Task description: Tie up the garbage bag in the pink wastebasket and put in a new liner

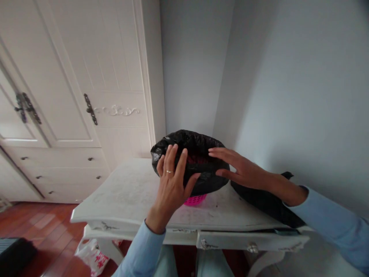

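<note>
A black plastic bag lines a pink basket on the white desk, its edge folded down over the outside. Only the basket's lower part shows below the bag. My left hand lies on the bag's left and near side, fingers spread, a ring on one finger. At the right of the opening, my right hand has its thumb and fingers apart, touching or close to the bag's edge. Neither hand grips anything visible.
More black plastic lies on the desk at the right, under my right forearm. One desk drawer stands slightly open. A white wardrobe is at the left. On the floor are a white and red bag and a dark object.
</note>
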### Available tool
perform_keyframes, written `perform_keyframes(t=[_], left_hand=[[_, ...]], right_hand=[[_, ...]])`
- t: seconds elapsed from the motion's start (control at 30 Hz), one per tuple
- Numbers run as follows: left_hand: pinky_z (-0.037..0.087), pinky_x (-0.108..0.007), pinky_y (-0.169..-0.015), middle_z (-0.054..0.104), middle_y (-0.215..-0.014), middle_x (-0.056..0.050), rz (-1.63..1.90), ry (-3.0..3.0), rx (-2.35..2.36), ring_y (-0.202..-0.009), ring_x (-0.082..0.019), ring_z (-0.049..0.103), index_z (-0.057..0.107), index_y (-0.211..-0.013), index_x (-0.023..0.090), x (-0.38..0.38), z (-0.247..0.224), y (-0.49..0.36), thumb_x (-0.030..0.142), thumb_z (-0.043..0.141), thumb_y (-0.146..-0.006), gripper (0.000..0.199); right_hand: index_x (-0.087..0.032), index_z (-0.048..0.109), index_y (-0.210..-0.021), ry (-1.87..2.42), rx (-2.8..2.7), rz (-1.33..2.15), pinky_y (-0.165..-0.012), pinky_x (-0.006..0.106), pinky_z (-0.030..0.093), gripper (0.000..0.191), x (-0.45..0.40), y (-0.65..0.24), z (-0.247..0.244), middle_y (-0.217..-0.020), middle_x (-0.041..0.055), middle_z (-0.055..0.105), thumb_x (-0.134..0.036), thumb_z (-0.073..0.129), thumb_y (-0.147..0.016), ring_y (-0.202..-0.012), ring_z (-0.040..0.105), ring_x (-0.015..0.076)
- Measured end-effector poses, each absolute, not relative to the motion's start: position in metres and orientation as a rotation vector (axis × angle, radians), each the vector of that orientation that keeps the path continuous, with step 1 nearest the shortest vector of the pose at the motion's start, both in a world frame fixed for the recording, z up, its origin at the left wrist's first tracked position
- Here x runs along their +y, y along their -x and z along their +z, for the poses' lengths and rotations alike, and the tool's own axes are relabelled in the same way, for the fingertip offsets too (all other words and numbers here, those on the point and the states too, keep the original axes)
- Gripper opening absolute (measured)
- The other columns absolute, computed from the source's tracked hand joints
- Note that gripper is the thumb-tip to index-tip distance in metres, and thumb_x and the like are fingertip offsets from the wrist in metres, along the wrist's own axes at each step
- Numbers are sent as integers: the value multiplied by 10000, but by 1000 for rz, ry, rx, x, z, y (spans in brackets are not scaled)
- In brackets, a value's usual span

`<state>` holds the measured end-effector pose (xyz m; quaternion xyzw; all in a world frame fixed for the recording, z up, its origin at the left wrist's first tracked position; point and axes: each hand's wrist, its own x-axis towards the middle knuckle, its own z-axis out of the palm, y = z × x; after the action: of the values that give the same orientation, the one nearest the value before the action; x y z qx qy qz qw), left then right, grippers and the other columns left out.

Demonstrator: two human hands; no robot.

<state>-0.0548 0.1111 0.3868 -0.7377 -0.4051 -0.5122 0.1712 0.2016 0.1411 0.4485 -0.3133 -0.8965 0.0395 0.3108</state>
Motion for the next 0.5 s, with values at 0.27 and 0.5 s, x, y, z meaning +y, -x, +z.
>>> perform_keyframes(t=[0.27,0.5], left_hand=[[97,-452,-1299,153,-1718,-145,-2669,1462,-1752,-1591,-264,116,213,-1621,182,128,309,40,618,392,-995,784],[221,-394,-1276,442,-1614,-85,-3314,1221,-1542,-1540,-248,303,511,-1493,225,140,286,31,722,430,-937,750]], right_hand=[[-220,467,-1468,1107,-1180,402,-1230,561,297,678,141,-180,338,-1552,149,468,-654,481,-947,-1467,411,314],[-234,409,-1528,1054,-975,637,-1162,548,411,730,148,-153,269,-1545,128,500,-682,434,-951,-1440,458,303]])
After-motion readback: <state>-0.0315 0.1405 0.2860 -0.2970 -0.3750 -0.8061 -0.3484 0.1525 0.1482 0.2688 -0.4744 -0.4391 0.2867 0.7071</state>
